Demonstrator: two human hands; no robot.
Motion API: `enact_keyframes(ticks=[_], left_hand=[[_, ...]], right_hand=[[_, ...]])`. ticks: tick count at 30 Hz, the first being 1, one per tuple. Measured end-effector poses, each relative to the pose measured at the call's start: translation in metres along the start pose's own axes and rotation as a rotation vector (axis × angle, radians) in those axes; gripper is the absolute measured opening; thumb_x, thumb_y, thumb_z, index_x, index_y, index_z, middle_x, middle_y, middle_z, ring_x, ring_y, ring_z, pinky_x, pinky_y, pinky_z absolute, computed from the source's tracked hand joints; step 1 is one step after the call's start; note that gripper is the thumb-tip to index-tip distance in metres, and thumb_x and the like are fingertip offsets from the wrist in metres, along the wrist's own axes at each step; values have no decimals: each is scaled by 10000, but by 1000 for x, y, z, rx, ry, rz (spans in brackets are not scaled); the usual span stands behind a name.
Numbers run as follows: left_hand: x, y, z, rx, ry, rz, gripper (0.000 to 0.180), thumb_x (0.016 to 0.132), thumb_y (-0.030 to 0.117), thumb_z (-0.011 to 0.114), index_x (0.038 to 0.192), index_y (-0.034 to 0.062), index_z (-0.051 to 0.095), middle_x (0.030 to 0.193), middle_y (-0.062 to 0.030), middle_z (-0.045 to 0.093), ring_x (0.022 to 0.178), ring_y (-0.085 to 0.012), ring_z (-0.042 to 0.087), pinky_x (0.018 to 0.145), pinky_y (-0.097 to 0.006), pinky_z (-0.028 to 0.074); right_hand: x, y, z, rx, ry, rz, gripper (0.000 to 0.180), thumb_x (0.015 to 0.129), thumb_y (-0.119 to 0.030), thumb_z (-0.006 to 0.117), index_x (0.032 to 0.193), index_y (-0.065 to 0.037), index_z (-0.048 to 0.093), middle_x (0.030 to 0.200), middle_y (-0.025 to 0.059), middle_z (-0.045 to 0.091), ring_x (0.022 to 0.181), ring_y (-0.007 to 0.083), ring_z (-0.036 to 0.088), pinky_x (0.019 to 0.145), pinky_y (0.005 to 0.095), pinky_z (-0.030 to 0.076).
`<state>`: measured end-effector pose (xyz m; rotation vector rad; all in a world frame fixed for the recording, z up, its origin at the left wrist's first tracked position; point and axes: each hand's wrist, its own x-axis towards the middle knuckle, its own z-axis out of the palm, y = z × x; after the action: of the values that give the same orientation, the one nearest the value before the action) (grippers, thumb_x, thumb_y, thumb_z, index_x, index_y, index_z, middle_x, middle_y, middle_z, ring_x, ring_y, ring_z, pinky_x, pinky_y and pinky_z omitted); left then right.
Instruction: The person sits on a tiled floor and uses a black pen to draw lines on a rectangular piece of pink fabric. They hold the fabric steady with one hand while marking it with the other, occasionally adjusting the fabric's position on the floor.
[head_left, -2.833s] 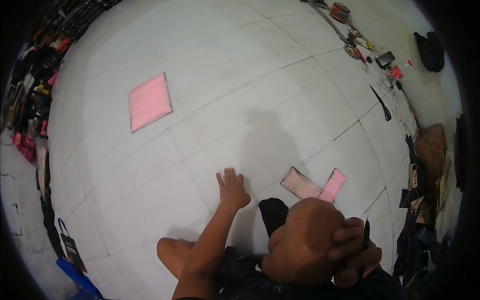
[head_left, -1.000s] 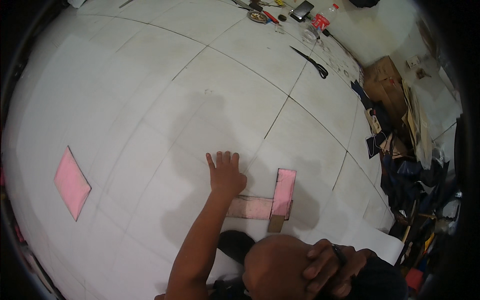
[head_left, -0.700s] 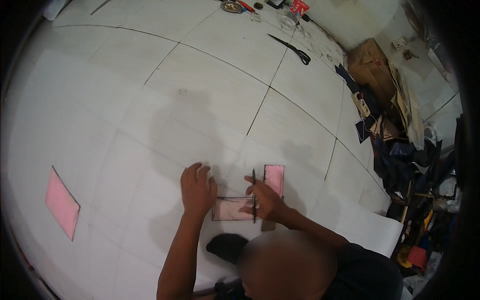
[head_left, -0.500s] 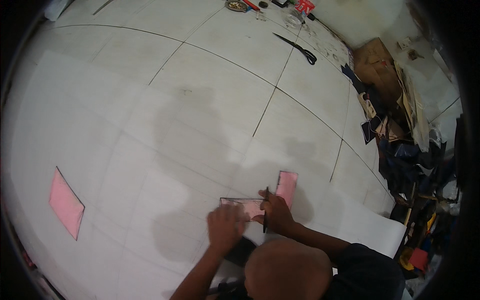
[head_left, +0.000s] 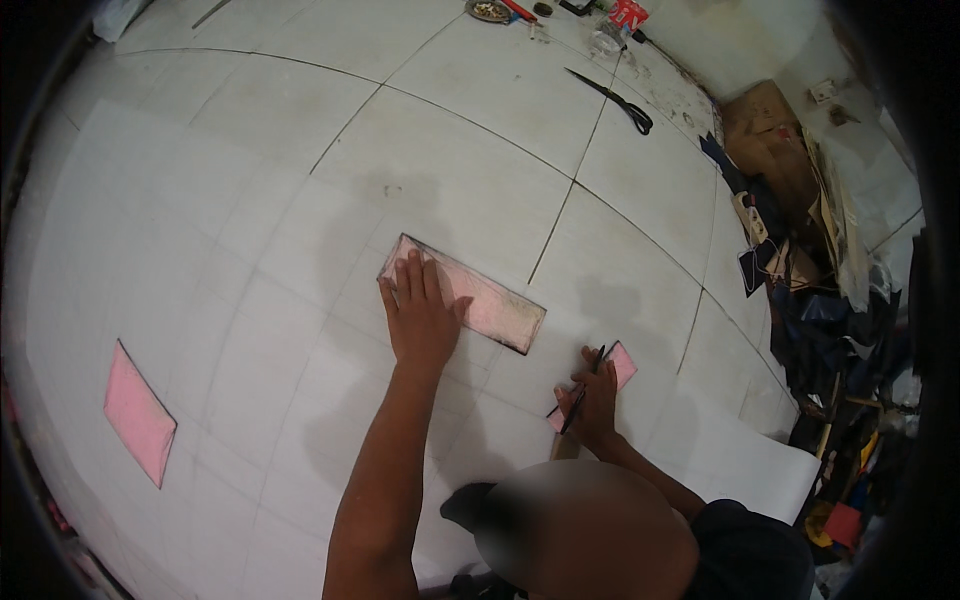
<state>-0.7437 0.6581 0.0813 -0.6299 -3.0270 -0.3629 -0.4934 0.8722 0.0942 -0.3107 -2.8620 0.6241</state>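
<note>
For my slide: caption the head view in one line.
Left hand pressed flat on a long pink strip; right hand holds a dark pen over a smaller pink piece.

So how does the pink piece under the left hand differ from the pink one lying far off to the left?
The long pink strip is narrow, dark-edged and pale; the pink sheet at far left is broader, shorter and a stronger pink. The strip is pressed flat under the left hand; the sheet lies alone, untouched. The strip is also near the right hand, which holds a dark pen; the sheet is far from both hands. Both are flat, pink and lie on the white floor.
</note>
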Motion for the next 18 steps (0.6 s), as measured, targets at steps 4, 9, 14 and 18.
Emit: enact_keyframes(ticks=[4, 9, 14, 18], left_hand=[[24, 4, -26, -195, -176, -157, 798, 918, 552, 707, 1512, 73, 474, 1635, -171, 391, 1529, -371, 333, 1202, -567, 277], [25, -13, 1, -234, 17, -119, 791, 908, 536, 726, 1493, 59, 490, 1633, -176, 391, 1525, -360, 341, 1188, -555, 295], [26, -14, 9, -245, 49, -94, 802, 938, 569, 673, 1515, 51, 471, 1648, -190, 370, 1542, -364, 316, 1220, -570, 241], [23, -14, 8, -248, 25, -65, 813, 973, 585, 621, 1547, 41, 433, 1658, -195, 356, 1556, -372, 287, 1234, -586, 196]], right_hand=[[17, -8, 12, 40, -23, 17, 400, 819, -181, 830, 1108, -72, 576, 1499, 244, 514, 1435, 440, 433, 1187, 669, 244], [53, -35, 28, 119, -51, -84, 378, 850, -190, 817, 1120, -81, 576, 1510, 233, 511, 1438, 444, 421, 1181, 685, 227], [65, -41, 37, 65, -102, -143, 378, 882, -239, 796, 1137, -65, 577, 1517, 220, 519, 1445, 465, 395, 1181, 689, 211], [66, -43, 40, 40, -102, -127, 385, 891, -263, 787, 1143, -63, 575, 1516, 220, 523, 1453, 470, 380, 1180, 689, 206]])
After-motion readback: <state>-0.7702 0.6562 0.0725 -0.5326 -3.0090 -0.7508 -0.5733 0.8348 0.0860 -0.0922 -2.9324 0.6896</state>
